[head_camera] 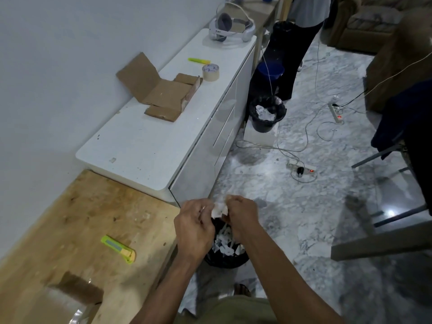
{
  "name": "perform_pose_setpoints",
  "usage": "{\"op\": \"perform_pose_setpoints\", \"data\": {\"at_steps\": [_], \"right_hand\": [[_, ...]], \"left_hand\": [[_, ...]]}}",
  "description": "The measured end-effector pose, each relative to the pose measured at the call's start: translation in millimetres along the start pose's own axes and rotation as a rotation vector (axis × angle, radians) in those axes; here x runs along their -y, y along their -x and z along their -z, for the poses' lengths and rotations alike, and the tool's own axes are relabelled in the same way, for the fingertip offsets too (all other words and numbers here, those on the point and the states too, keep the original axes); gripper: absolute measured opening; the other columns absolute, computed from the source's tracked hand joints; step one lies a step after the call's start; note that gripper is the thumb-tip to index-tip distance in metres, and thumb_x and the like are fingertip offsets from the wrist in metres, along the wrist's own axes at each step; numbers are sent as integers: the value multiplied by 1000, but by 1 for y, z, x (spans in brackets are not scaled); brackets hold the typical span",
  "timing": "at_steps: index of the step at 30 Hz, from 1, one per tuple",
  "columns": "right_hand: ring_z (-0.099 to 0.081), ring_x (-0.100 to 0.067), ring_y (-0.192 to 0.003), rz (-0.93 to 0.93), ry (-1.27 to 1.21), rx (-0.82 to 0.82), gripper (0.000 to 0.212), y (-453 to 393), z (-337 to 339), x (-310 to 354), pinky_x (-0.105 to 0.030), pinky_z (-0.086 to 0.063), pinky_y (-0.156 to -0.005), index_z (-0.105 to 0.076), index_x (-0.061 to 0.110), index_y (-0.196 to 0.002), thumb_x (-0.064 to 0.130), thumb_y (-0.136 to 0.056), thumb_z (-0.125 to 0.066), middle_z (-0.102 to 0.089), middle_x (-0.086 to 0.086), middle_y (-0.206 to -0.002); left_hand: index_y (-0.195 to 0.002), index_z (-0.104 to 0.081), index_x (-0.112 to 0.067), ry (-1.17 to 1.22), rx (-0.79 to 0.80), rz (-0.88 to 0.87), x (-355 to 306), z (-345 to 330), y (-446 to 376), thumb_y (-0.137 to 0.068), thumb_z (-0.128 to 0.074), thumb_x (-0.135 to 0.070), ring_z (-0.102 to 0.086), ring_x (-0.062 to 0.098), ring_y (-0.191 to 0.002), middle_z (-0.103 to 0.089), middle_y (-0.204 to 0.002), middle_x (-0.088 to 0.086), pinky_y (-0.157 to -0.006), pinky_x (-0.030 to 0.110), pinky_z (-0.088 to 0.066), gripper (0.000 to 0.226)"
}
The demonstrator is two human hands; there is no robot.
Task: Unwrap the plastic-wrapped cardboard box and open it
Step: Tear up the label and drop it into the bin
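Note:
My left hand (pixel 195 226) and my right hand (pixel 240 213) are close together above a black bin (pixel 225 256) on the floor. Both pinch a crumpled wad of whitish plastic wrap (pixel 218 210) between their fingers. A plastic-wrapped cardboard box (pixel 70 298) lies at the lower left on the wooden table (pixel 70 218), partly cut off by the frame edge. On the same table, left of my hands, rests a green utility knife (pixel 119 249). An opened, flattened cardboard box (pixel 161 90) lies on the white cabinet (pixel 145 146) further back.
The cabinet also carries a tape roll (pixel 210 72), a yellow-green marker (pixel 198 60) and a headset (pixel 230 26). A second bin (pixel 266 114), a blue bucket (pixel 270 71), cables and power strips (pixel 301 168) lie on the marble floor. A person stands behind; a chair frame (pixel 383 220) is at right.

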State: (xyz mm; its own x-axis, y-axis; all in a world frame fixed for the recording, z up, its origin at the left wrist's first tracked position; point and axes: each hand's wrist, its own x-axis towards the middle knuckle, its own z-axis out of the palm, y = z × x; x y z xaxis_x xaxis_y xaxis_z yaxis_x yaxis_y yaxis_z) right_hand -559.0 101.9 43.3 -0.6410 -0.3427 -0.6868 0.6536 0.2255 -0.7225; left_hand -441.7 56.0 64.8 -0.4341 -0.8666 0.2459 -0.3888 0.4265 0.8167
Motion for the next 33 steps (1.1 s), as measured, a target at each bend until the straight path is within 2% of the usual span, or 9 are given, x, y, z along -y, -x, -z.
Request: {"op": "perform_pose_setpoints", "data": {"at_steps": [5,9,13,15,19,21,26,29,33], "right_hand": [[-57,-17,-63,275,141,-297,17,-39,75,8,-34,-55,-69,-69,20,-73,25,-90,-69,-65,-3,-72],[-68,-21,-70,429,548,-155,14,-48,87,-5,-39,-58,-73,-75,14,-77,24,-86,-73,-70,1,-70],[-60,-8,-60,517,905,-111,21,-55,81,-27,-12,-41,-60,-65,16,-70,25,-89,-69,-68,2,-69],[-55,-1,-58,496,957,-87,23,-60,78,-32,-9,-38,-59,-61,21,-69,26,-90,-67,-61,9,-64],[-52,-3,-59,425,967,-137,28,-73,70,-33,-26,-48,-60,-60,18,-64,28,-90,-65,-58,4,-66],[-48,-3,-57,403,960,-185,30,-80,67,-32,-21,-40,-53,-61,13,-65,28,-90,-65,-54,5,-65],[-56,-5,-63,395,912,-158,17,-107,62,-34,-28,-54,-67,-69,14,-78,26,-89,-67,-62,6,-73],[-64,-16,-87,385,900,-105,22,-123,59,-38,-22,-46,-75,-71,10,-100,29,-89,-68,-69,-2,-95],[-64,-15,-83,381,855,-78,22,-138,60,-38,-30,-53,-82,-71,10,-96,31,-89,-68,-71,-3,-91]], "left_hand": [[-90,-75,-13,116,-62,186,20,18,-22,-89,-70,-18,-68,10,-73,-71,-78,-11,-69,23,-55,7],[-84,-78,-16,-61,129,332,43,-1,-21,-83,-77,-17,-67,8,-69,-70,-73,-12,-71,21,-50,2],[-79,-75,-16,-137,225,392,53,-31,-8,-85,-75,-17,-67,11,-70,-71,-71,-6,-66,21,-44,6],[-77,-73,-14,-171,253,410,54,-45,-7,-85,-74,-17,-64,13,-68,-69,-71,-4,-66,21,-43,9],[-59,-65,-15,-154,221,418,57,-71,-8,-82,-74,-13,-50,-1,-51,-56,-54,-9,-52,20,-38,25],[-52,-55,-23,-127,198,426,65,-84,-8,-80,-74,-11,-51,4,-50,-50,-50,-10,-54,21,-37,35],[-81,-75,-16,-226,234,474,89,-116,-11,-80,-76,-21,-63,22,-83,-66,-86,5,-75,26,-42,6],[-101,-76,-14,-282,269,491,100,-127,-16,-81,-77,-26,-63,25,-97,-68,-103,9,-83,26,-40,24],[-108,-74,-8,-275,255,481,101,-128,-23,-85,-73,-25,-64,27,-103,-71,-108,10,-84,24,-39,29]]}}
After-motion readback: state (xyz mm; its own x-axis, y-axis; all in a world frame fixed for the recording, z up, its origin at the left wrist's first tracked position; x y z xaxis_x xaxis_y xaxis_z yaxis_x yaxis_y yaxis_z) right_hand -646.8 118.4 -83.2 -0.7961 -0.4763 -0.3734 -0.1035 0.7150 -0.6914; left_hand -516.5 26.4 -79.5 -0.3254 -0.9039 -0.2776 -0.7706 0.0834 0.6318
